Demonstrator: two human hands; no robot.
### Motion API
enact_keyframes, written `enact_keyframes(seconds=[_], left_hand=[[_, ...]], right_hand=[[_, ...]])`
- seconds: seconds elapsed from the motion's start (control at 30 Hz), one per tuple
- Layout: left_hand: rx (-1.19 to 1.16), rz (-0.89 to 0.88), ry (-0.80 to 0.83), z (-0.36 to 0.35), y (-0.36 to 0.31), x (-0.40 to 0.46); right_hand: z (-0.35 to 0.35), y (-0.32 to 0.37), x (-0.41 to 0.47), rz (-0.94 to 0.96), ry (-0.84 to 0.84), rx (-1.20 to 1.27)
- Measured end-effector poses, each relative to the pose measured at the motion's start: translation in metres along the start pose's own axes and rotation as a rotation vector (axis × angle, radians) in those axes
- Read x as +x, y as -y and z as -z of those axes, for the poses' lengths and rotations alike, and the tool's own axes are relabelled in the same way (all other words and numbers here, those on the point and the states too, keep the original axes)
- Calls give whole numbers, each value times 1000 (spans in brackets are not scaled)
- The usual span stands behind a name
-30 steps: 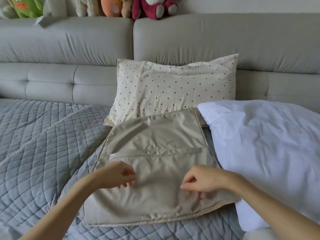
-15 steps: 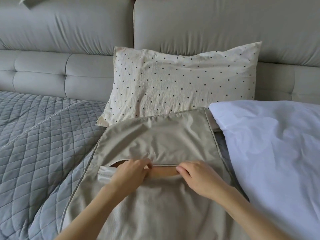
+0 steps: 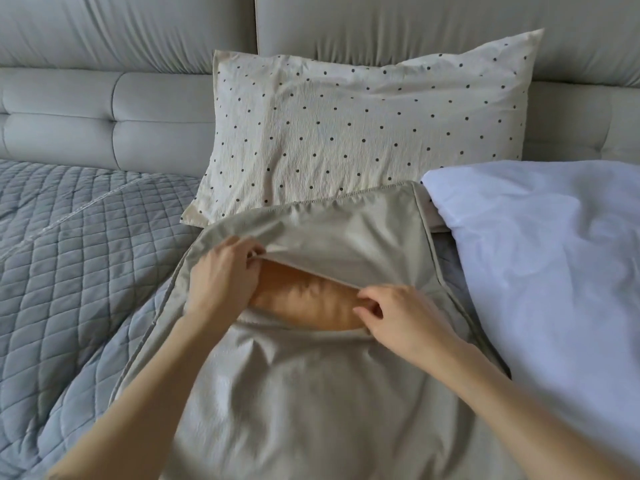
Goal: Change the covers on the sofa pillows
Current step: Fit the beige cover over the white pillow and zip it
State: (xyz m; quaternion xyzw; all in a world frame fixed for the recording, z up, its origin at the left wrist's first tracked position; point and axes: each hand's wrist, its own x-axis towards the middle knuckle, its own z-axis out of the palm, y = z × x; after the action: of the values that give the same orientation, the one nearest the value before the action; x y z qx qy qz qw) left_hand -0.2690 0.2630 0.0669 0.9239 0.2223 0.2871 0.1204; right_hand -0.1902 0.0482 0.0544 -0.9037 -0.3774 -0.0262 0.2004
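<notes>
Beige cover (image 3: 311,393), held open by both hands, shows tan lining.

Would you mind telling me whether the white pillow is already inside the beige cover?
No, the white pillow lies bare to the right of the beige cover, whose opening both hands are holding apart.

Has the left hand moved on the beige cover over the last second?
Yes. The left hand has moved up the beige cover toward the dotted pillow, now gripping the upper flap of the opening.
</notes>
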Motion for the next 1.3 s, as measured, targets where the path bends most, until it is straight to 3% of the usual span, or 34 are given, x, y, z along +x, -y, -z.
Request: enact_keyframes(seconds=[0.07,0.23,0.43,0.53,0.63,0.8,1.1,1.2,1.3], left_hand=[[-81,-6,-87,13,-11,3],[-300,-56,-321,43,-39,13],[-386,-89,-263,43,-52,9],[-427,-49,-291,52,-53,8],[-501,-57,-432,64,-58,10],[-467,-26,-307,52,-51,4],[-626,-33,-528,74,-62,-1],[-634,-40,-523,70,-62,-2],[-569,-8,-408,56,-59,-3]], right_hand=[[2,3,1,20,-72,-20],[21,12,4,30,-519,21],[30,5,13,-194,-502,-76],[44,12,17,-134,-653,64],[61,23,20,-5,-839,226],[56,24,13,-54,-811,204],[79,46,6,254,-1139,262],[77,44,6,261,-1109,249],[66,31,10,169,-998,248]])
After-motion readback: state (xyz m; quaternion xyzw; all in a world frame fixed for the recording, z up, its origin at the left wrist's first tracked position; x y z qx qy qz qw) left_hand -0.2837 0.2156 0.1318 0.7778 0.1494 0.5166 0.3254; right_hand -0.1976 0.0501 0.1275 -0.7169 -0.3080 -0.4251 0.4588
